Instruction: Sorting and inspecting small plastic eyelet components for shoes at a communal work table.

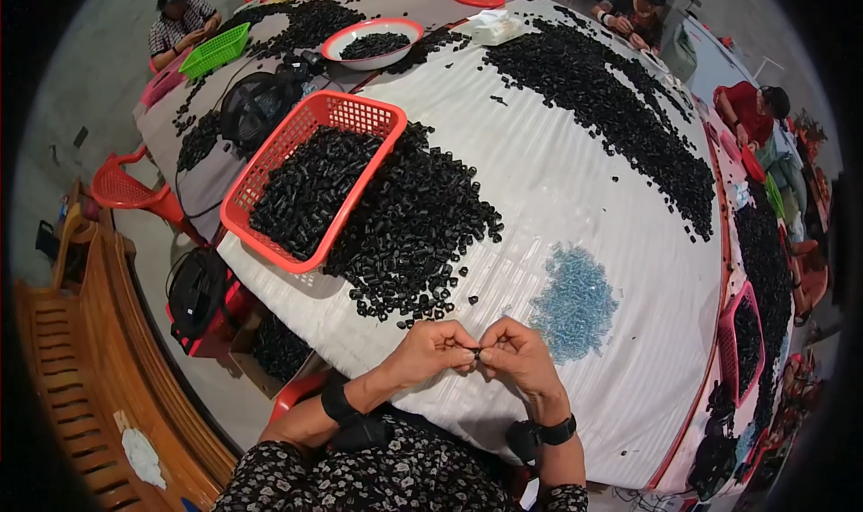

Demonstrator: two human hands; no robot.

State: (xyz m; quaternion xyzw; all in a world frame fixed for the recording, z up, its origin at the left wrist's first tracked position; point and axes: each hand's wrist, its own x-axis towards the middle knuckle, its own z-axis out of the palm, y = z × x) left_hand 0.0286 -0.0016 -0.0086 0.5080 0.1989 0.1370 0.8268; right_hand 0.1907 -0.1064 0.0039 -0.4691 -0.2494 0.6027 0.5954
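Observation:
Fingertips meeting, my left hand (pixel 430 350) and my right hand (pixel 521 356) pinch a small black plastic part (pixel 475 354) between them, close to the near table edge. Most of that part is hidden by the fingers. Just beyond my left hand spreads a heap of small black parts (pixel 418 224). Beside my right hand lies a pile of small clear-blue pieces (pixel 575 303), too small to make out singly. A red-orange plastic basket (pixel 235 208) stands at the left, against the heap, filled with longer black parts (pixel 315 184).
A white cloth covers the table (pixel 530 179). Farther off are a long black heap (pixel 611 98), a red-rimmed basin (pixel 328 46), a green basket (pixel 216 52) and a black fan (pixel 256 107). Other people sit around the edges. A wooden bench (pixel 108 350) and red stool (pixel 135 188) stand left.

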